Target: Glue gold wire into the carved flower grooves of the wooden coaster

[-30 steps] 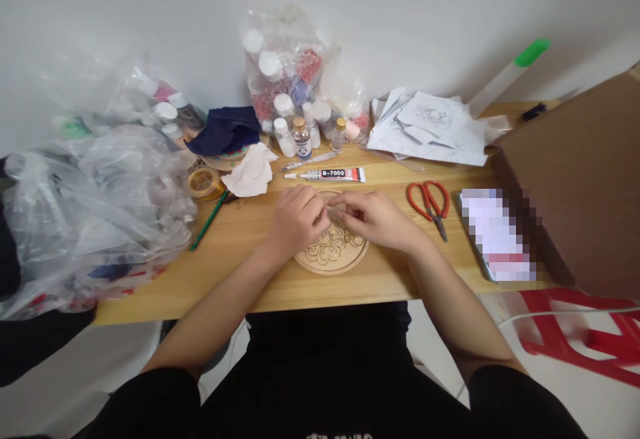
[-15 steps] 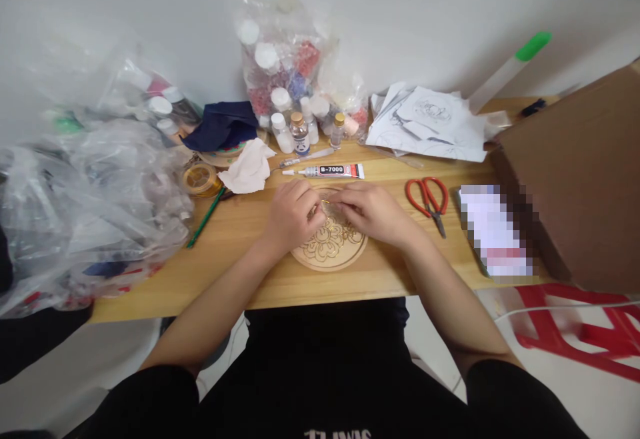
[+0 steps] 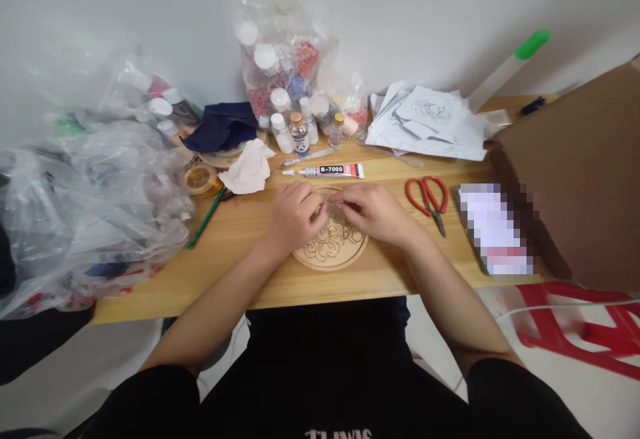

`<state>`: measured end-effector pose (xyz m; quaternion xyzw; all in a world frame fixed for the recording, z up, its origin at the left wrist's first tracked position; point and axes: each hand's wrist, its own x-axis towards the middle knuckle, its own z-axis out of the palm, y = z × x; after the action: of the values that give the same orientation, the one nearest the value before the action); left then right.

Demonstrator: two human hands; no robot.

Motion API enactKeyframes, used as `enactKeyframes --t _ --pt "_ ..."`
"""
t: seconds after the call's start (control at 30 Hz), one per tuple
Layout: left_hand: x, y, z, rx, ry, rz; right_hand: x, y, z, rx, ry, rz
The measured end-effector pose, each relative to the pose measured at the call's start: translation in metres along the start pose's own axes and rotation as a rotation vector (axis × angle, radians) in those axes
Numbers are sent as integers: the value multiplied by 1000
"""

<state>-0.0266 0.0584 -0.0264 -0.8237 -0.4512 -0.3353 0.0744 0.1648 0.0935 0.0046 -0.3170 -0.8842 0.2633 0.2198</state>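
My left hand [image 3: 299, 215] is closed, thumb and fingers pinched together over the upper left of a round wooden board [image 3: 333, 263]. From the other side my right hand [image 3: 373, 211] pinches as well, its fingertips almost meeting the left ones. A thin piece of gold wire runs between the fingertips; it is mostly hidden now and was clearer a moment ago. Gold-lined flower outlines [image 3: 327, 242] cover the board, which lies flat on the table. The hands hide its upper part. Just behind the hands rests a B-7000 glue tube [image 3: 334, 171].
Red-handled pliers [image 3: 429, 200] and a phone [image 3: 497, 229] lie to the right, beside a cardboard box [image 3: 575, 172]. On the left are a spool of gold wire [image 3: 201, 179], a green pencil-like stick [image 3: 206, 217] and plastic bags [image 3: 95, 205]. Small bottles [image 3: 300, 135] and drawings [image 3: 427, 119] stand behind.
Both hands stay nearly in place; the left has shifted slightly to the right. The gold wire between the fingertips shows less than before.
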Motion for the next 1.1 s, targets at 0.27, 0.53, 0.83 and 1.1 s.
enactKeyframes --t 0.27,0.53,0.83,1.1 --pt "0 1 0 -4 63 -6 0 -1 1 -38 -46 45" --pt "0 3 1 8 50 -54 0 -3 1 -36 -54 55" --pt "1 0 0 1 50 -95 -1 -2 2 -51 -51 67" --pt "1 -4 0 -71 12 -86 -1 -1 1 -81 -47 65"
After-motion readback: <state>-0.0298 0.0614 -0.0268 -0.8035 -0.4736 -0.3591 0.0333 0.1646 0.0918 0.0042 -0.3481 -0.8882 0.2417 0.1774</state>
